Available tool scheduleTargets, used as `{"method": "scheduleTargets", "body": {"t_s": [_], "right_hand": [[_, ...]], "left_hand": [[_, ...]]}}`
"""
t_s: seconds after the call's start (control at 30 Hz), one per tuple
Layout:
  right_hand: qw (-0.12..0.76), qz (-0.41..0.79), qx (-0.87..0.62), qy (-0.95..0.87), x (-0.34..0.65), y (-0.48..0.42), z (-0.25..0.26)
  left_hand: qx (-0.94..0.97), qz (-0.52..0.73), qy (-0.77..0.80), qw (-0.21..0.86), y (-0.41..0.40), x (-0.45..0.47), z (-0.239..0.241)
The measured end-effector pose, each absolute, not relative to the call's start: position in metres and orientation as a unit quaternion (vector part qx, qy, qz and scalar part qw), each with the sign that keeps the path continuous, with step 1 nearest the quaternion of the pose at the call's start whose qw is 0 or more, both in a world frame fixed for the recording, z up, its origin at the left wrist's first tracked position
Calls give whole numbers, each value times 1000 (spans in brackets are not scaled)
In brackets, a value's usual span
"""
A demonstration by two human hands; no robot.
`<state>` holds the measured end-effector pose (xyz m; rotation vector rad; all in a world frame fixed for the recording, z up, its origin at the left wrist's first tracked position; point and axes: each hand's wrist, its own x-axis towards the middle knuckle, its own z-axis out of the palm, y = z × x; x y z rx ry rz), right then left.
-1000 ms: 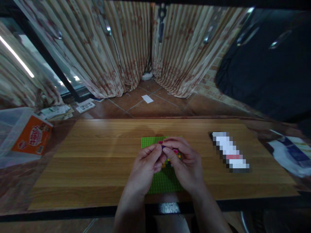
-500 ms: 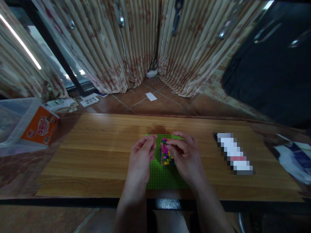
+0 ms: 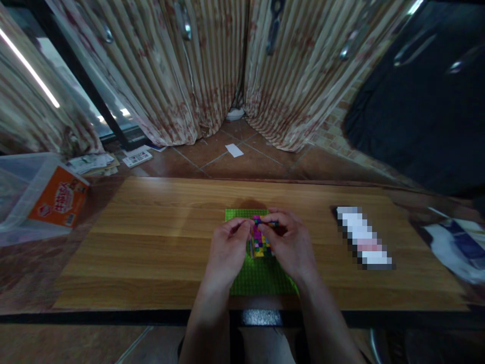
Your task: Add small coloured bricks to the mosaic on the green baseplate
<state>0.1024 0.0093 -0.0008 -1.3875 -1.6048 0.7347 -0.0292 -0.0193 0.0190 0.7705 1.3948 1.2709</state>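
A green studded baseplate (image 3: 261, 283) lies on the wooden table. On it stands a block of small toy bricks (image 3: 258, 242) in pink, yellow, green and dark colours, partly covered by my hands. My right hand (image 3: 291, 242) is closed in a pinch over the right and far side of the block, with a small dark toy brick (image 3: 258, 222) at its fingertips. From the left, my left hand (image 3: 230, 247) brings its pinched thumb and forefinger close beside that brick. Whatever sits between the left fingertips is too small to make out.
A phone (image 3: 364, 237) with a blurred screen lies on the table (image 3: 151, 242) to the right. Left of the table stands a clear plastic bin (image 3: 22, 192) with an orange label. Papers (image 3: 93, 164) and a white card (image 3: 234, 150) lie on the floor. Plastic packaging (image 3: 454, 247) is at far right.
My left hand has moved right, from beside the block up to the right fingertips at its far end. The right hand stays nearly in place.
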Motion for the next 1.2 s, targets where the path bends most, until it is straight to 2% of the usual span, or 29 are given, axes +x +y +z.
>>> {"method": "scheduleTargets", "body": {"t_s": [0.3,0.57,1.2], "right_hand": [[430,316,-544,-648,109,11,-3],[424,262,-547,-672,101,10,5],[390,255,-567,-679,98,14,1]], "left_hand": [[366,506,593,508,-18,-28,17],[395,496,600,488,-19,-28,15],[427,478,617,456,-18,-30,14]]}}
